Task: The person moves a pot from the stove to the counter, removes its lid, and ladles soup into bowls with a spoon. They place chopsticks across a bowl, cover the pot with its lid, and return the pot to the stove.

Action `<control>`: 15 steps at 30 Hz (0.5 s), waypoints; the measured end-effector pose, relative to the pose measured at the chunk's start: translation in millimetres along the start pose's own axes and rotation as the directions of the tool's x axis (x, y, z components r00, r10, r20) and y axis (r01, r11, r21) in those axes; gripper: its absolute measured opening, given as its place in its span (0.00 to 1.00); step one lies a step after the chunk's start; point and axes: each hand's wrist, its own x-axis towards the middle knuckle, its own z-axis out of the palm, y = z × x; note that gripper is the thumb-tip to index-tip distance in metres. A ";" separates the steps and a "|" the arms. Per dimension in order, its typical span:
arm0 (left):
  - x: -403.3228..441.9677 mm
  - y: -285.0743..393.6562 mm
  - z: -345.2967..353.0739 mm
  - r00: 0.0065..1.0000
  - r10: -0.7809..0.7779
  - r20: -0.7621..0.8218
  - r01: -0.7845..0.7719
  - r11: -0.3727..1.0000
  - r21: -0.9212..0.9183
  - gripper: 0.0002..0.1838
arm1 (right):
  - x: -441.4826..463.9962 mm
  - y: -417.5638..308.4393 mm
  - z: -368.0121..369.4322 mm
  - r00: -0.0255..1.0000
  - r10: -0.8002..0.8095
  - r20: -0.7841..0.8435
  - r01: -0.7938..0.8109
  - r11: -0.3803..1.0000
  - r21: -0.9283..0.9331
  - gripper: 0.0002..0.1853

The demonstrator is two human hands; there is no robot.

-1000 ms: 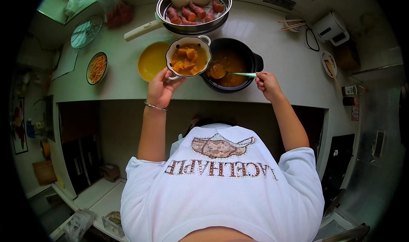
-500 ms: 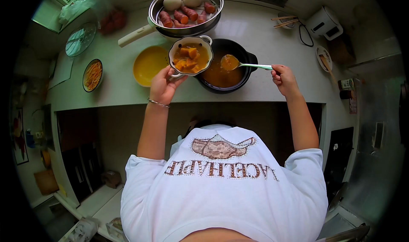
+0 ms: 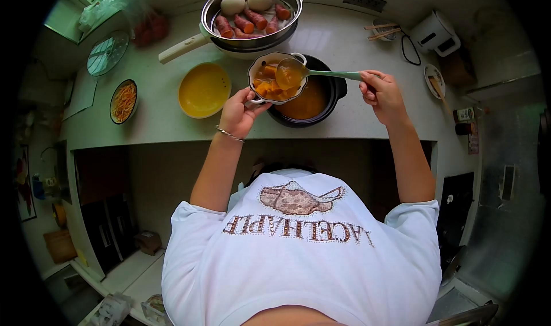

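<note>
My left hand (image 3: 240, 113) grips a small white two-handled bowl (image 3: 252, 72) with a dark scalloped rim. Orange chunks in broth fill the bowl, which overlaps the left side of a black pot (image 3: 338, 90). Orange-brown soup (image 3: 310, 101) shows inside the pot. The fingers of my right hand (image 3: 383, 96) are closed round the green handle of a soup ladle (image 3: 336, 74). The ladle's head is over the bowl, with orange liquid showing in or through it; whether it is pouring I cannot tell.
A yellow bowl (image 3: 205, 90) stands left of the pot, and a dish of orange shreds (image 3: 123, 102) farther left. Behind, a steamer pan (image 3: 295, 13) holds sweet potatoes and two eggs; its handle (image 3: 183, 48) points left. A small plate (image 3: 430, 70) and jars (image 3: 464, 114) stand right.
My right hand has raised the ladle out of the pot and brought its head left over the small bowl. My left hand has shifted the bowl right, farther over the pot.
</note>
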 end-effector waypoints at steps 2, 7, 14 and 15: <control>-1.9 -0.7 4.5 1.000 -0.005 0.006 0.005 1.000 0.006 0.08 | -1.7 7.8 10.3 1.000 -0.023 -0.006 0.023 0.999 -0.035 0.10; -4.5 -1.0 6.9 0.999 -0.020 0.031 0.019 1.000 0.012 0.08 | -15.0 13.1 31.3 0.949 -0.304 0.087 0.312 0.862 -0.400 0.10; -6.1 -0.9 7.9 0.998 -0.019 0.062 0.021 1.000 -0.024 0.07 | -26.1 18.3 30.3 0.586 -0.666 0.462 0.713 0.152 -0.685 0.14; -8.2 -0.2 13.1 0.999 0.002 0.033 -0.002 1.000 0.006 0.07 | -26.7 18.2 30.5 0.597 -0.667 0.446 0.699 0.161 -0.697 0.15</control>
